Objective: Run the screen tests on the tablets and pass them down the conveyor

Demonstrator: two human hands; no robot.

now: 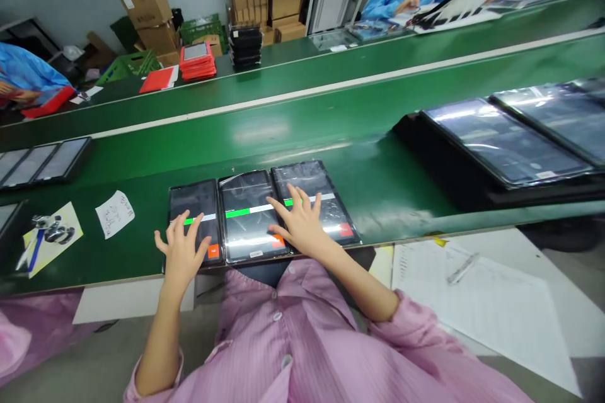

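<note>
Three tablets lie side by side at the near edge of the green bench, their dark screens lit with green-and-white bars and small red-orange boxes. Over the left tablet (197, 192) my left hand (181, 250) is spread, fingertips at its screen. Between the hands is the middle tablet (248, 236), which wears a clear film. My right hand (301, 221) spreads its fingers over the right tablet (333, 211), with the thumb side reaching to the middle one. Neither hand grips anything; whether the fingertips press the glass I cannot tell.
Large film-covered tablets (505, 138) sit on a black tray at right. More tablets (61, 158) lie at left, near a handwritten note (115, 214) and a blue pen (36, 250). Papers (486, 302) are at lower right. Two people in blue work across the bench (283, 110).
</note>
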